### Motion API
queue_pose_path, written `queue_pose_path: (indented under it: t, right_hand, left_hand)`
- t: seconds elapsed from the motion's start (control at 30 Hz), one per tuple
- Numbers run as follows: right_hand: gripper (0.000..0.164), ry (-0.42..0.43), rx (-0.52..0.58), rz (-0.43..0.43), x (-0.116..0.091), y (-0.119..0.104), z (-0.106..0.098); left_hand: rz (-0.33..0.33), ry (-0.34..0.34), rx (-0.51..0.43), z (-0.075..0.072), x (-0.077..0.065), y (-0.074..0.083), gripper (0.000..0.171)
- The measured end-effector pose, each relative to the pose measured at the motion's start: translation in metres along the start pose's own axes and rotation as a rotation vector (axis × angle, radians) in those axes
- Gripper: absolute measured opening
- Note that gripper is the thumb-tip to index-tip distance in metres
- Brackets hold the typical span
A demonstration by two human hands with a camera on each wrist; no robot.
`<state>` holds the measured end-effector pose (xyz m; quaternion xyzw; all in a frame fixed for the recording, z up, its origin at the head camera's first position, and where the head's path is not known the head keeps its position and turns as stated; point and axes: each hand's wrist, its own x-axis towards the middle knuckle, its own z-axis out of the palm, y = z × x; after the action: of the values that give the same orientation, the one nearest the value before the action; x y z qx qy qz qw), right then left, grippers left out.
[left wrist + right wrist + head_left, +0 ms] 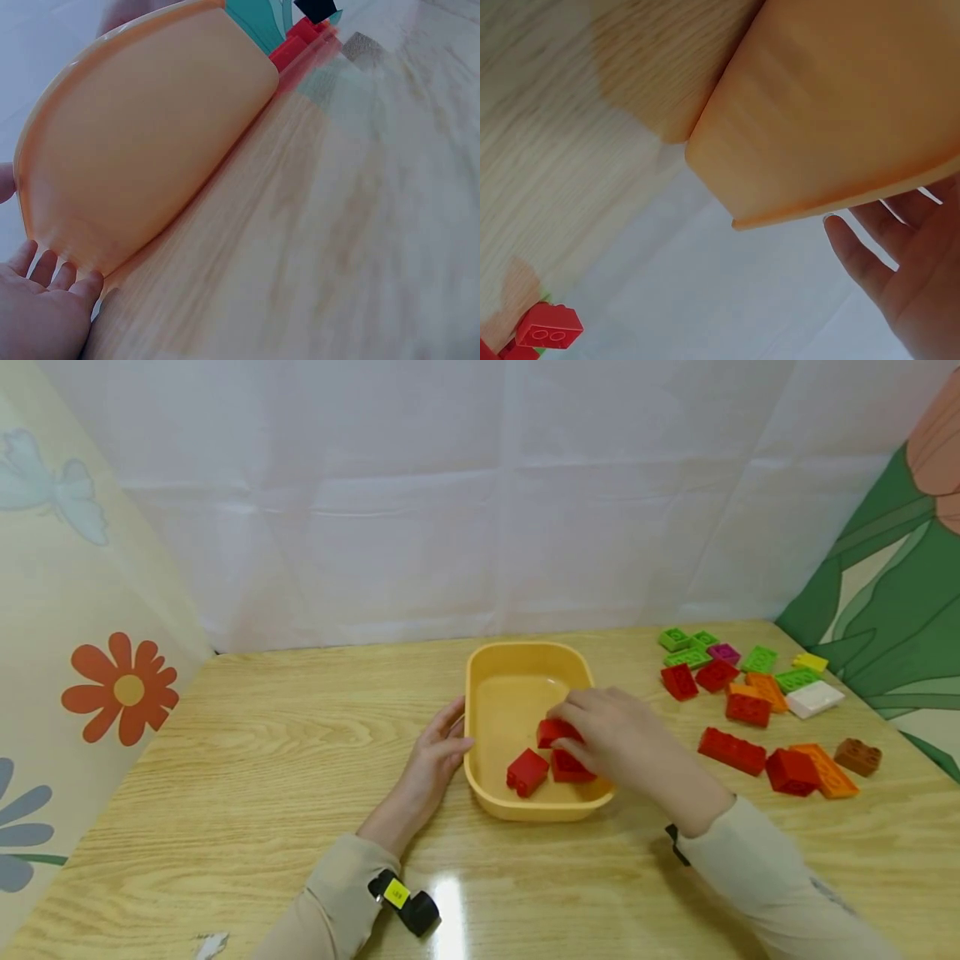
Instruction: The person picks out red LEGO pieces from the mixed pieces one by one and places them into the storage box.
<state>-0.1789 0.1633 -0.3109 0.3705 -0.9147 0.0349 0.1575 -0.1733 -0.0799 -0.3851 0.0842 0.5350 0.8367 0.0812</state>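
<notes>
A yellow plastic tub (491, 693) stands on the table with a few red bricks inside. My left hand (431, 760) holds its left side, thumb at the rim and fingertips against the outer wall, as the left hand (49, 307) in the left wrist view also shows. Over the tub's right rim reaches my right hand (611, 735), its fingers and thumb on a red brick (551, 732). Below that brick lies another red brick (570, 767), partly covered by the hand. A third red brick (527, 772) lies tilted to the left. The tub's wall hides the right fingertips in the right wrist view.
Right of the tub, loose bricks are spread on the table: a long red brick (732, 751), a brown brick (858, 757), a white brick (815, 699), a yellow brick (811, 662), and several green, orange and red ones. A white sheet (360, 527) hangs behind the table.
</notes>
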Motion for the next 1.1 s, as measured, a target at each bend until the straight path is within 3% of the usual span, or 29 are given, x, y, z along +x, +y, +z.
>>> queue_pose_path:
  t: [0.67, 1.1]
  right_hand:
    - [0.027, -0.03, -0.006, 0.024, -0.001, -0.004, 0.006]
    - [0.029, -0.059, 0.035, 0.057, -0.001, -0.005, -0.004]
  left_hand:
    - [0.002, -0.005, -0.006, 0.0, 0.0, -0.001, 0.072]
    - [0.001, -0.001, -0.012, 0.0, 0.0, -0.001, 0.072]
